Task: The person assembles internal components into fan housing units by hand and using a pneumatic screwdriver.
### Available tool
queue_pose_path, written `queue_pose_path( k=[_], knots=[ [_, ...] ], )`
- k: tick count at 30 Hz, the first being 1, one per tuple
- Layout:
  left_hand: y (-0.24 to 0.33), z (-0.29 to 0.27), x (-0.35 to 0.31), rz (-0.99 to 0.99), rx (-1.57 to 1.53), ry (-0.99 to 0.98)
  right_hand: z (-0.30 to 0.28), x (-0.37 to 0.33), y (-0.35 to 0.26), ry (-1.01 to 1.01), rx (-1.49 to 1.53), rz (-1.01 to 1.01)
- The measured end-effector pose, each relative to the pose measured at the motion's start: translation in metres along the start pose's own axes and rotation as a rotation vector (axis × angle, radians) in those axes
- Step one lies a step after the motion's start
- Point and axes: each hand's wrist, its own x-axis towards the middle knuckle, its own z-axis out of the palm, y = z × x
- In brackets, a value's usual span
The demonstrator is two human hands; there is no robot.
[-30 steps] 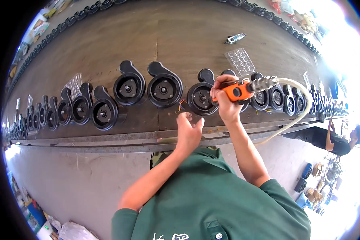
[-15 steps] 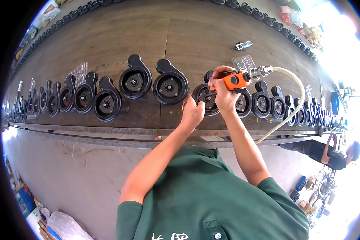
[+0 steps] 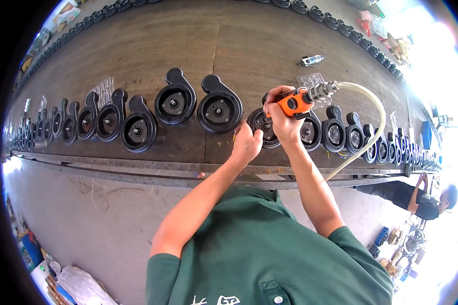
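My right hand (image 3: pixel 286 114) is wrapped round an orange air screwdriver (image 3: pixel 295 104), with a silver fitting and clear air hose at its right end. The tool is above a round black blower housing (image 3: pixel 259 125) at the front of the bench; its tip is hidden behind my fingers. My left hand (image 3: pixel 247 142) is closed at the left rim of that same housing, thumb pressed toward it, with a bit of coloured wire beside the fingers. Just left stands another black blower housing (image 3: pixel 218 111), open side up, with a metal shaft in its middle.
Rows of black housings line the bench (image 3: pixel 269 40) on both sides. A small silver air tool (image 3: pixel 311 60) lies farther back, near a clear plastic tray (image 3: pixel 313 84). The air hose (image 3: pixel 376 109) curves down over the front edge. A person in dark clothes (image 3: pixel 422 201) is at the far right.
The screwdriver has shifted slightly left and down in my right hand. My left hand stays at the housing's rim. The view has shifted a little.
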Motion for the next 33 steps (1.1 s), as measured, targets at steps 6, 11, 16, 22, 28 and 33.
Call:
queue_pose_path(
  k=[6,11,16,22,28,33],
  knots=[
    [0.004,0.0,-0.001,-0.043,0.03,-0.015,0.007,-0.001,0.001,-0.028,-0.057,0.015],
    [-0.002,0.004,0.002,-0.051,0.065,-0.012,0.007,0.001,0.0,-0.037,-0.106,0.018],
    [-0.005,0.002,0.004,-0.027,0.045,-0.005,0.011,0.003,0.001,-0.064,-0.157,0.0],
    [0.007,0.003,0.0,-0.061,0.077,0.007,0.009,-0.001,0.003,-0.05,-0.163,0.004],
    [0.011,0.004,-0.004,-0.068,0.08,0.036,0.008,-0.002,0.006,-0.056,-0.128,-0.023],
    [0.008,0.004,-0.006,-0.028,0.1,0.059,0.01,-0.008,0.008,-0.046,-0.129,-0.043]
  ],
)
